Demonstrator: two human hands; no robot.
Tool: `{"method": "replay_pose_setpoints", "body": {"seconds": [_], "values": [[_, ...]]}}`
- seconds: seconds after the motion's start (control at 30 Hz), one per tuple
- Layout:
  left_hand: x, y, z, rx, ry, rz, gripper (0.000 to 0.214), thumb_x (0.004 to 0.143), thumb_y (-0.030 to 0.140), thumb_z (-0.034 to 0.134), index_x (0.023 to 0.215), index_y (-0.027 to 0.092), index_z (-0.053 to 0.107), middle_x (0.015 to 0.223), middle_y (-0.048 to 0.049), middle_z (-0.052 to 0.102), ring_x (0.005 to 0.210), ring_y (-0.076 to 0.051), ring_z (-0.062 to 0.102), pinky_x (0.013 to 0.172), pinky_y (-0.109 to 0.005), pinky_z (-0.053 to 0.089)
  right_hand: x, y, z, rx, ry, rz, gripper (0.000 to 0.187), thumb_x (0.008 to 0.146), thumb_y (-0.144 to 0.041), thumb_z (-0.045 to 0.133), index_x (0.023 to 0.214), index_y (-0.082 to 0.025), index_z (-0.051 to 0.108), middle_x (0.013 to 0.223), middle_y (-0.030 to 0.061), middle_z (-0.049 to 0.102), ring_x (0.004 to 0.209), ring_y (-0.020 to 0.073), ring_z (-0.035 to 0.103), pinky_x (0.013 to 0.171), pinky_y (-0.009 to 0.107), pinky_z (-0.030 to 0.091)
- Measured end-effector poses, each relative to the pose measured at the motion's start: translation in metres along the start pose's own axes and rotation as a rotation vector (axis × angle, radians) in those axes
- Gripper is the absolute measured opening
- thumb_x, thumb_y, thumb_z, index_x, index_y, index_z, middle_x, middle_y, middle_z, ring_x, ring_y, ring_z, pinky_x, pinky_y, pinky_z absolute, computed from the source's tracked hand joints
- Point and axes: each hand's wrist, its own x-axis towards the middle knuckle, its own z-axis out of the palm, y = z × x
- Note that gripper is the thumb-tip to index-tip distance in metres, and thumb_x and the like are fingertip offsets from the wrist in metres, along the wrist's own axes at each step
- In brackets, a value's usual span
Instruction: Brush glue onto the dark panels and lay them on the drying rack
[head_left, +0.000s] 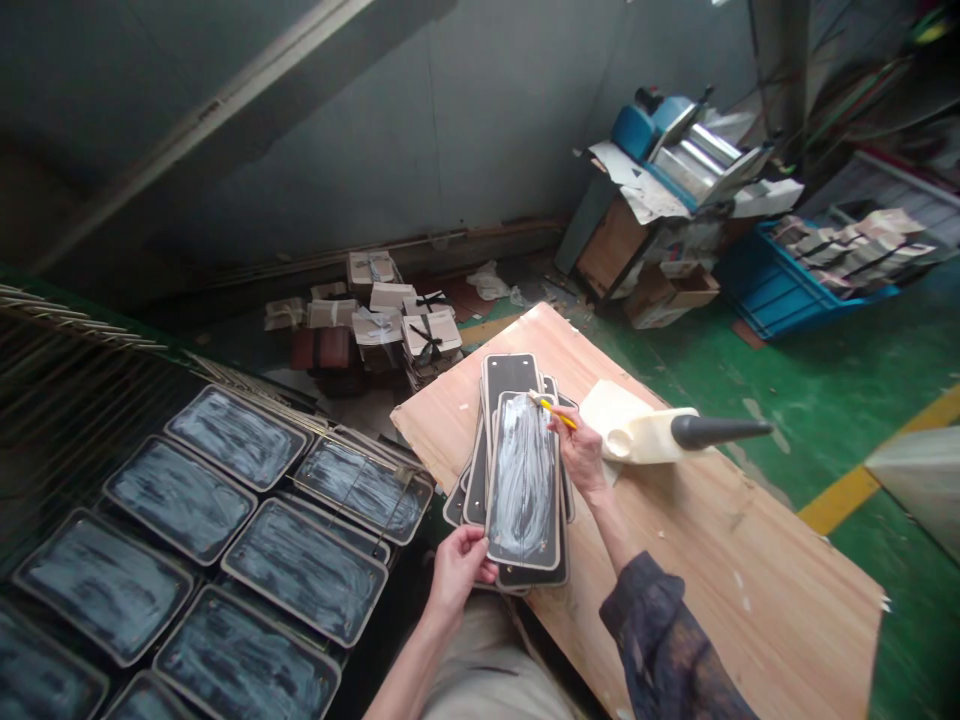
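My left hand (pixel 459 568) grips the near end of a black rounded panel (pixel 523 480) smeared with white glue, which lies on top of a stack of similar black panels (pixel 504 378). My right hand (pixel 579 448) is closed on a small yellow-handled brush (pixel 553 409), whose tip rests at the far right edge of the glued panel. The stack sits on a bare plywood board (pixel 675 540).
A cream glue bottle (pixel 645 435) with a dark nozzle lies on the board right of my hand. Several glue-coated panels (pixel 232 520) dry on a wire rack at left. Bundled stacks (pixel 390 325) sit on the floor beyond; a blue crate (pixel 795 285) and machine stand at right.
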Motion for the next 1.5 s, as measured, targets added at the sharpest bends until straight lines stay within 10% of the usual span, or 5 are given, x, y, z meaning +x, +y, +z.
{"method": "replay_pose_setpoints", "body": {"seconds": [0.4,0.87,1.5], "values": [[-0.002,-0.002,0.005,-0.083,0.023,-0.032,0.044,0.064,0.042,0.076,0.089,0.012,0.056,0.065,-0.0006,0.064,0.049,-0.012,0.062,0.045,-0.020,0.051,-0.020,-0.003,-0.015,-0.109,-0.016,-0.017,0.024,0.096,-0.034,0.042,0.109,-0.022,0.058,0.093,0.0035,0.067,0.079,0.0173,0.067,0.072,0.029,0.052],[-0.007,0.002,0.009,-0.170,-0.014,-0.053,0.038,0.069,0.036,0.075,0.090,0.012,0.055,0.073,-0.0026,0.065,0.054,-0.011,0.064,0.050,-0.020,0.053,-0.167,-0.078,-0.049,-0.127,-0.313,0.140,0.023,0.096,-0.029,0.040,0.114,-0.027,0.054,0.098,0.0052,0.066,0.084,0.0216,0.066,0.070,0.032,0.053],[-0.007,-0.002,0.010,-0.221,-0.047,-0.045,0.038,0.072,0.035,0.073,0.092,0.012,0.052,0.078,-0.0055,0.067,0.063,-0.018,0.070,0.060,-0.025,0.058,-0.183,-0.070,-0.066,-0.103,-0.272,0.374,0.025,0.097,-0.036,0.040,0.116,-0.023,0.052,0.078,0.0005,0.064,0.075,0.0157,0.065,0.067,0.024,0.048]]}}
